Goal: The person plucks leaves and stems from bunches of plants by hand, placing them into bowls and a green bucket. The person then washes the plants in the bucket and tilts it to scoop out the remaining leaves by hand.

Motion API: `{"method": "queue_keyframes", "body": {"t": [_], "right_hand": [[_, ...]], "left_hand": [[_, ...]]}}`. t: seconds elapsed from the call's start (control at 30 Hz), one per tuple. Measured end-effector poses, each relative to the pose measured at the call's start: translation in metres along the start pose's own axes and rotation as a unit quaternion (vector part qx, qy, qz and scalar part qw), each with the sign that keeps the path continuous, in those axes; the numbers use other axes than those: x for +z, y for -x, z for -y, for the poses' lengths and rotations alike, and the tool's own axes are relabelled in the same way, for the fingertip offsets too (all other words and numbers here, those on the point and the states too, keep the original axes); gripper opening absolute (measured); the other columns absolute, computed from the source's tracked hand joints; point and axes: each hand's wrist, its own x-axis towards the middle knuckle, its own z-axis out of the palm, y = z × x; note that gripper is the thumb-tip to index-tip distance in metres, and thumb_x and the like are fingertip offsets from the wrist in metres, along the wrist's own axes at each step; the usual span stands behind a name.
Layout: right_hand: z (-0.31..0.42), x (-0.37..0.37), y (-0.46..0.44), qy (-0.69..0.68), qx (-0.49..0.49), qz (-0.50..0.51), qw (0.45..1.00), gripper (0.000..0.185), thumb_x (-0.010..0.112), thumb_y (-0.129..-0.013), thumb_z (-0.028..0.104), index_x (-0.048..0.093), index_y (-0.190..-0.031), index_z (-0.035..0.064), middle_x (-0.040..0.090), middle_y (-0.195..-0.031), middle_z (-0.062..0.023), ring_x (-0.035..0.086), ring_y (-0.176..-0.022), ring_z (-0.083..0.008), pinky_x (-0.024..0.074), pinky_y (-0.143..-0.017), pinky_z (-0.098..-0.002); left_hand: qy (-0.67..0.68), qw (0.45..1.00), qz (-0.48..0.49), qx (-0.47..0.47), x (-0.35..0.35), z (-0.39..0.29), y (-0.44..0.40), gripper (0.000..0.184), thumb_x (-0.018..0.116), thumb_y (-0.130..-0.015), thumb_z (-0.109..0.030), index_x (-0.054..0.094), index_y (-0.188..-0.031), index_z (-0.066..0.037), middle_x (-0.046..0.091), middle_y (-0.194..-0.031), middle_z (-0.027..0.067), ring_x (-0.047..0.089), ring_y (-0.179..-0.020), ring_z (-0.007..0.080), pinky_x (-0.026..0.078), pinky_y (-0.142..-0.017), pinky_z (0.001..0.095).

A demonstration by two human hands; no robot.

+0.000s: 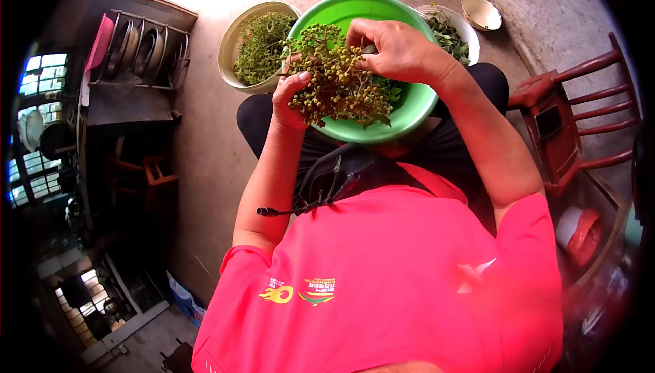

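A thick bunch of green and brownish berry clusters on stems [334,93] is held above a green plastic basin [415,115] between my knees. My left hand [292,100] is closed around the bunch from the left, its thumb lying across the berries. At the bunch's upper right, my right hand [402,49] is closed in a pinch. A small dark grey piece shows between its fingers, too little to name. Some green leaves lie in the basin, partly hidden by the bunch and my right hand.
To the left of the basin stands a cream bowl [227,66] heaped with green berry clusters. A white bowl of leaves [471,37] and a small pale bowl [482,12] are at the right. A red wooden chair [554,127] stands close by my right side.
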Motion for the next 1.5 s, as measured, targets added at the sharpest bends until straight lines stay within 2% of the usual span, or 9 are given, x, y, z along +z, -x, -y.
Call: {"method": "queue_keyframes", "body": {"t": [0.3, 0.4, 0.5, 0.53, 0.6, 0.87, 1.0, 1.2, 1.5], "right_hand": [[-0.001, 0.008, -0.005, 0.016, -0.023, 0.021, 0.999, 0.025, 0.065, -0.078, 0.026, 0.064, -0.097, 0.0091, 0.065, -0.086, -0.0123, 0.063, -0.082, -0.0268, 0.0484, -0.072, -0.0381], [-0.003, 0.016, -0.003, -0.105, -0.031, -0.116, 0.987, 0.018, 0.063, -0.084, 0.019, 0.060, -0.088, 0.0023, 0.058, -0.066, -0.0045, 0.056, -0.063, -0.0132, 0.0436, -0.058, -0.0283], [-0.015, 0.008, 0.005, -0.544, 0.065, -0.135, 0.825, 0.013, 0.053, -0.089, 0.017, 0.052, -0.096, 0.0060, 0.058, -0.078, -0.0029, 0.046, -0.056, -0.0079, 0.0346, -0.045, -0.0211], [-0.020, 0.009, 0.012, -0.544, 0.065, -0.136, 0.825, 0.013, 0.053, -0.089, 0.017, 0.052, -0.096, 0.0060, 0.058, -0.078, -0.0029, 0.046, -0.056, -0.0079, 0.0346, -0.045, -0.0211], [-0.031, 0.017, 0.024, -0.687, 0.043, -0.171, 0.705, 0.008, 0.050, -0.084, 0.011, 0.052, -0.090, 0.0053, 0.063, -0.085, -0.0115, 0.052, -0.056, -0.0119, 0.0359, -0.043, -0.0235], [-0.065, 0.049, 0.074, -0.745, 0.079, -0.150, 0.645, 0.013, 0.048, -0.076, 0.004, 0.054, -0.088, 0.0048, 0.057, -0.079, -0.0069, 0.049, -0.058, -0.0111, 0.0371, -0.045, -0.0222], [-0.077, 0.062, 0.088, -0.699, 0.144, -0.144, 0.685, 0.018, 0.059, -0.088, 0.026, 0.052, -0.082, 0.0103, 0.046, -0.066, 0.0026, 0.038, -0.048, -0.0050, 0.0295, -0.041, -0.0182], [-0.042, 0.083, 0.095, -0.176, 0.133, -0.192, 0.956, 0.057, 0.077, -0.072, 0.039, 0.049, -0.110, 0.0067, 0.035, -0.058, 0.0043, 0.037, -0.052, -0.0071, 0.0365, -0.051, -0.0233], [-0.035, 0.080, 0.065, -0.143, 0.054, -0.299, 0.942, 0.019, 0.062, -0.082, 0.021, 0.057, -0.082, 0.0025, 0.059, -0.075, -0.0121, 0.059, -0.068, -0.0272, 0.0465, -0.063, -0.0342]], "left_hand": [[0.000, 1.000, 0.013, 0.009, 0.004, -0.005, -0.005, 0.050, 0.054, -0.077, -0.012, 0.045, -0.123, 0.000, 0.057, -0.112, 0.0195, 0.058, -0.103, 0.0307, 0.049, -0.089, 0.0441], [0.018, 1.000, 0.012, 0.001, -0.003, -0.004, -0.004, 0.050, 0.053, -0.078, -0.016, 0.044, -0.125, 0.001, 0.057, -0.114, 0.0203, 0.057, -0.105, 0.0309, 0.049, -0.089, 0.0446], [0.115, 0.993, 0.035, -0.021, -0.014, -0.006, -0.003, 0.052, 0.045, -0.084, -0.025, 0.043, -0.126, 0.005, 0.057, -0.116, 0.0221, 0.058, -0.105, 0.0350, 0.047, -0.091, 0.0484], [0.114, 0.993, 0.036, -0.022, -0.024, -0.005, -0.005, 0.052, 0.045, -0.084, -0.025, 0.043, -0.126, 0.005, 0.057, -0.116, 0.0221, 0.058, -0.105, 0.0350, 0.047, -0.091, 0.0484], [0.157, 0.984, 0.081, -0.015, -0.039, -0.004, -0.008, 0.051, 0.046, -0.084, -0.027, 0.044, -0.125, 0.004, 0.056, -0.117, 0.0226, 0.058, -0.104, 0.0353, 0.049, -0.089, 0.0495], [0.175, 0.983, 0.054, 0.001, -0.023, -0.008, -0.009, 0.046, 0.045, -0.084, -0.026, 0.049, -0.122, 0.000, 0.057, -0.116, 0.0187, 0.058, -0.102, 0.0354, 0.049, -0.087, 0.0520], [0.174, 0.983, 0.051, 0.012, -0.017, -0.008, -0.011, 0.045, 0.045, -0.084, -0.026, 0.051, -0.120, -0.001, 0.058, -0.116, 0.0180, 0.059, -0.102, 0.0347, 0.049, -0.087, 0.0512], [0.189, 0.979, 0.077, 0.022, -0.020, -0.010, -0.013, 0.043, 0.046, -0.083, -0.024, 0.052, -0.119, -0.001, 0.059, -0.114, 0.0185, 0.058, -0.103, 0.0343, 0.049, -0.088, 0.0495], [0.176, 0.981, 0.068, 0.037, -0.021, -0.017, -0.012, 0.041, 0.047, -0.084, -0.024, 0.052, -0.117, -0.002, 0.059, -0.113, 0.0170, 0.060, -0.099, 0.0335, 0.051, -0.085, 0.0475]]}}
